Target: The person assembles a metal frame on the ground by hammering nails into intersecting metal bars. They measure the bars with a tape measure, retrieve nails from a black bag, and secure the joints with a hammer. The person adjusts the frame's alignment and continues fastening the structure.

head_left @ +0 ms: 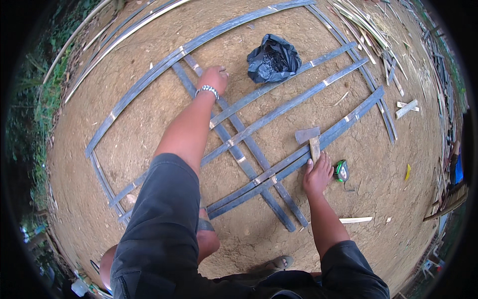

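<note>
A lattice of dark split-bamboo slats (284,107) lies on the ground before me, with lighter bands at the nodes. My left hand (214,79), a beaded bracelet at its wrist, is closed over a crosswise slat (193,63) near the long far slat (149,77). What its fingers hold, if anything, is hidden. At the near right, my right hand (318,174) is closed around the wooden handle of a hatchet (307,134). Its grey metal head lies beside the doubled near slats (294,162). A green and black tape measure (341,171) sits just right of that hand.
A black plastic bag (274,59), open at the top with small dark pieces inside, stands beyond the middle slats. Split bamboo strips (366,27) are heaped at the far right. Short bamboo pieces (407,108) and a yellow leaf (408,172) lie on the right. Greenery borders the left.
</note>
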Tool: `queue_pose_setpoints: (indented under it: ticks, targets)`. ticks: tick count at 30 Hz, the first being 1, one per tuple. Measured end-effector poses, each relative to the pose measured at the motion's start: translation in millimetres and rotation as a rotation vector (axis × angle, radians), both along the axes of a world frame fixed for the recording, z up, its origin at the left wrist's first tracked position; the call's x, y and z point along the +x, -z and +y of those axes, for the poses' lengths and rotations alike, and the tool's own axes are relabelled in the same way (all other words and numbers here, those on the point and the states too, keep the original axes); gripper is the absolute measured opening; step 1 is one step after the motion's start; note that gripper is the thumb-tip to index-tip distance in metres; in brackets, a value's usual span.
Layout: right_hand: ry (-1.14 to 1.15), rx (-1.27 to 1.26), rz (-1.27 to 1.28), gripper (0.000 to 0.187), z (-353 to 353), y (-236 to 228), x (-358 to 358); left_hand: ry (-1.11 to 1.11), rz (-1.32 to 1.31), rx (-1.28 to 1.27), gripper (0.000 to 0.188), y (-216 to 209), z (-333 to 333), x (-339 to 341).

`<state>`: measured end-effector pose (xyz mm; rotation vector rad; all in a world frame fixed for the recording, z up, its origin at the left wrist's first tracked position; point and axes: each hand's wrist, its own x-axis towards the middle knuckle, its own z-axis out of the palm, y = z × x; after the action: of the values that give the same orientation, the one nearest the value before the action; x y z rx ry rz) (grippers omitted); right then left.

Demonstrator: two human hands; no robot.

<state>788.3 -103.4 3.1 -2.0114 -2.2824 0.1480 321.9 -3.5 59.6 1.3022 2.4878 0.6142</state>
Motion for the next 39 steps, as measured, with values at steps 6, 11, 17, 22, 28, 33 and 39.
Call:
queue_pose_setpoints:
  ticks: [6, 11, 17, 22, 28, 33, 39]
  targets:
    - [0.006, -0.03, 0.106, 0.06, 2, 2, -4, 0.033, -0.026, -0.009, 0.036, 24, 98, -26]
    - [-0.009, -0.054, 0.118, 0.058, 5, 1, -4, -0.008, 0.065, 0.023, 0.033, 50, 152, -42]
    - [-0.002, -0.097, 0.097, 0.06, 7, -2, -2, -0.058, 0.11, -0.122, 0.033, 38, 183, -31]
    - [0.0, -0.111, 0.112, 0.061, 8, 3, 0, -0.077, 0.227, -0.153, 0.033, 51, 190, -34]
    - [-0.005, -0.099, 0.109, 0.061, 6, 2, -3, -0.028, 0.253, -0.238, 0.033, 47, 189, -33]
    - [-0.002, -0.105, 0.113, 0.056, 7, -8, -3, 0.031, 0.294, -0.101, 0.033, 63, 185, -50]
    - [0.018, -0.059, 0.12, 0.06, 5, 8, 7, 0.081, 0.209, 0.116, 0.032, 81, 157, -72]
